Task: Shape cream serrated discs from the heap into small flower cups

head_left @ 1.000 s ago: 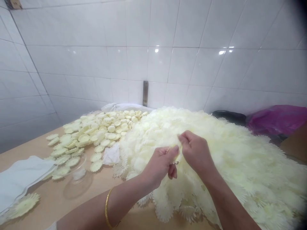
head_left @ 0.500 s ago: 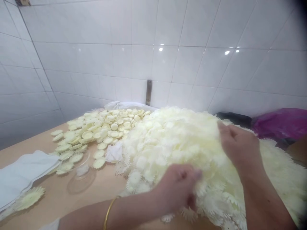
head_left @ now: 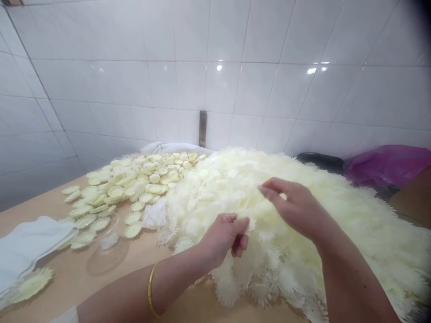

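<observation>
A big heap of thin, pale yellow scalloped discs (head_left: 215,179) covers the middle and right of the table. Over its front part is my left hand (head_left: 229,235), its fingers curled and pinched; whatever they hold is too small to make out. My right hand (head_left: 286,199) hovers above the heap, thumb and forefinger tips pressed together, with anything between them hidden. A gold bangle (head_left: 151,289) circles my left wrist. Thicker stacks of small notched discs (head_left: 134,179) lie at the back left. A crumpled white tissue (head_left: 155,214) rests between the two groups.
On the brown table (head_left: 134,264) stands a clear round dish (head_left: 108,251) with something white in it. White sheets (head_left: 30,244) and a larger disc (head_left: 32,285) lie at the left edge. Behind the heap are a black object (head_left: 319,161), a purple bag (head_left: 387,166) and a tiled wall (head_left: 134,80).
My right hand has moved left, over the middle of the heap. My left hand has shifted left and slightly up. The view has turned slightly right.
</observation>
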